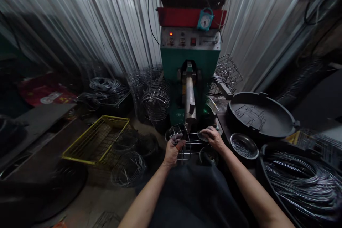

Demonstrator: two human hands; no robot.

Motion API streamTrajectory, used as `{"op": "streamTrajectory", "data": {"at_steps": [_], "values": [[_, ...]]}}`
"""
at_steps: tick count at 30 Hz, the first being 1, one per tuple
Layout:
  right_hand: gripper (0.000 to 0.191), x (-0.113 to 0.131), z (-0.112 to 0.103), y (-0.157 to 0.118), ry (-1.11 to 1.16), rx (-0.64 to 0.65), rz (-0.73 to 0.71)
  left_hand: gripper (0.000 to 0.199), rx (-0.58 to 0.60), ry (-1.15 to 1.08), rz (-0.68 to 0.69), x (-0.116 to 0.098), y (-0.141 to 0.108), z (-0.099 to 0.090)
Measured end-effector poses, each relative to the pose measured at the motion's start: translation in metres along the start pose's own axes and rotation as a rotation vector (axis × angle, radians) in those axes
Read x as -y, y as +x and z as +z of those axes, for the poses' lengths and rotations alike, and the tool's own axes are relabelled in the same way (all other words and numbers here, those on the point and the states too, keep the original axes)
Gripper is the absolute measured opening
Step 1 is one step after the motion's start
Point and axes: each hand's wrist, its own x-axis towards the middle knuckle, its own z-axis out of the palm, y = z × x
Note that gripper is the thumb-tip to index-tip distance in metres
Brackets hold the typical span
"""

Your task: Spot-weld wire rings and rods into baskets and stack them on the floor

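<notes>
Low in front of the green machine [171, 60], my left hand [173, 149] is closed round a small wire basket [179, 128], its thumb and fingers over the wires. To the right, my right hand [212, 138] has its fingers bent together near the right end of straight wires that reach across from the basket. Whatever lies between those fingers is too small and dark to make out. Just above both hands is the machine's metal arm [190, 96], its lower end close to the basket's rim; whether they touch is unclear.
A yellow wire crate [98, 139] and round wire baskets [128, 169] stand on the left. To the right are a large black pan [262, 114], a metal bowl of small parts [244, 146] and a tub of wire rings [301, 181]. Metal sheeting rises behind.
</notes>
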Motion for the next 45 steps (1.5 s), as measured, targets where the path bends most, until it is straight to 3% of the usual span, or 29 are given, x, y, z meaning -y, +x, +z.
{"op": "streamTrajectory", "data": {"at_steps": [45], "values": [[0.018,0.000,-0.002,0.002,0.025,0.023,-0.006,0.038,0.011,-0.019,-0.083,-0.006,0.005,-0.001]]}}
